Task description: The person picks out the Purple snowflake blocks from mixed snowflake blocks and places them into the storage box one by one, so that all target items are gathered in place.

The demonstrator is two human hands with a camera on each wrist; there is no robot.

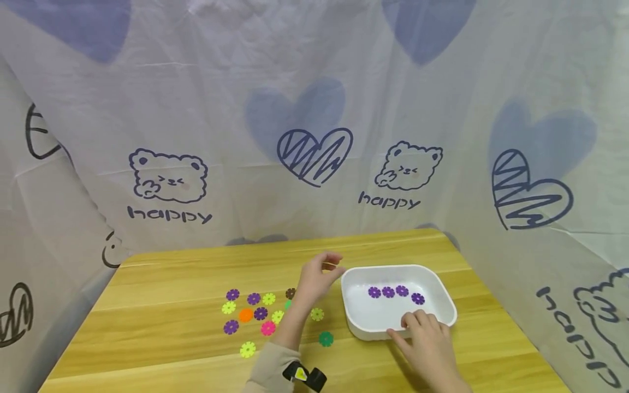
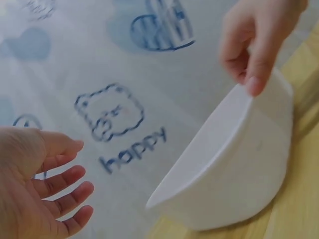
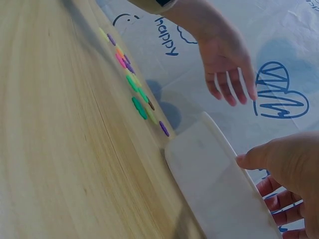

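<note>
"happy" (image 1: 169, 214) on cloth (image 1: 236, 109) behind tray (image 1: 363, 314)

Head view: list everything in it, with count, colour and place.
Table: one, yellowish wood-grain, lower part of the view
Tray: one, white, right side of the table
Discs in the tray: four, purple, toward the far side
Discs on the table: at least fourteen; purple, yellow-green, green, orange, pink, brown; left of the tray
Cloth: count unclear, whitish with blue prints, behind and beside the table
Sleeve: one, beige, bottom middle
Wrist device: one, mainly black, on the sleeve
Left hand: one, bare, by the tray's left end
Right hand: one, bare, gripping the tray's near rim
</note>
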